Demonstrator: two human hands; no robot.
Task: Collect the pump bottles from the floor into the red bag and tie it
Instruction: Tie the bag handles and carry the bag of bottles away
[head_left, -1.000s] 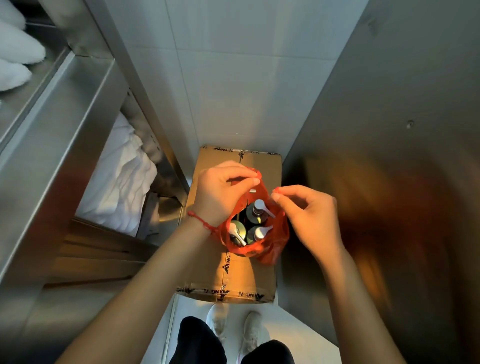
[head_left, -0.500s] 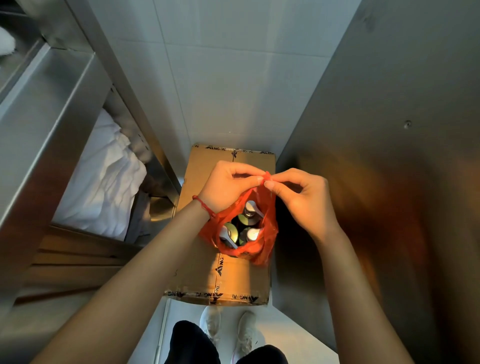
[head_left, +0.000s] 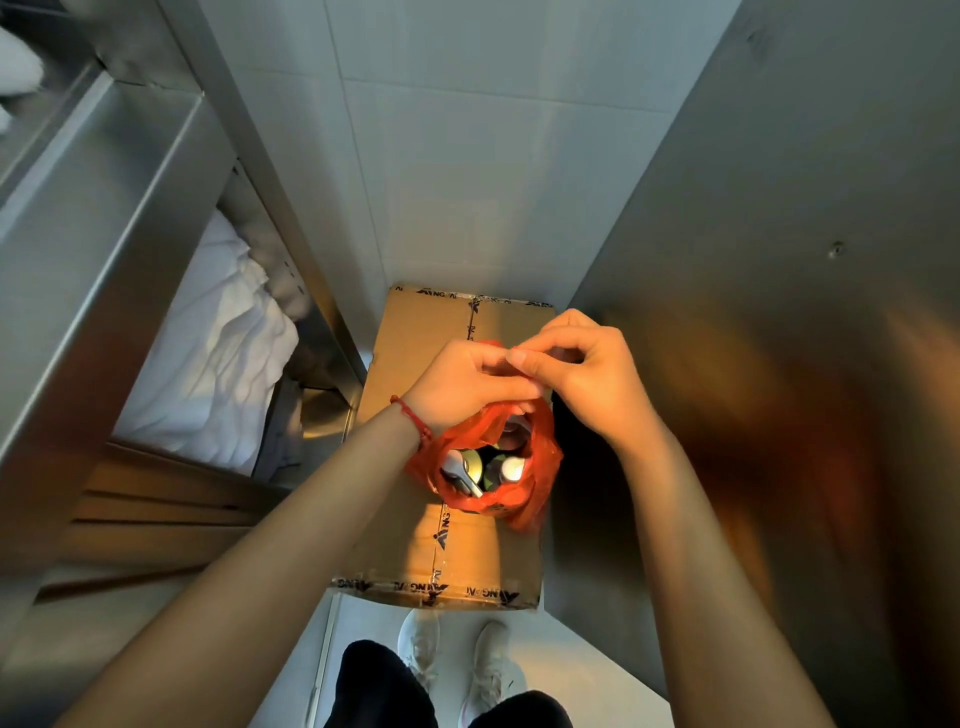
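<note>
Bottles (head_left: 485, 467) are in, sitting below the grip inside the bag (head_left: 537, 462). Left hand (head_left: 462, 387) and right hand (head_left: 582, 374) pinch its handles together above the mouth; the knot isn't made yet.

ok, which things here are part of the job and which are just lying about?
Job:
red bag, handles pinched by both hands
pump bottles, inside the bag
left hand
right hand

Lying about:
cardboard box under the bag
white linen on the metal shelf
</note>
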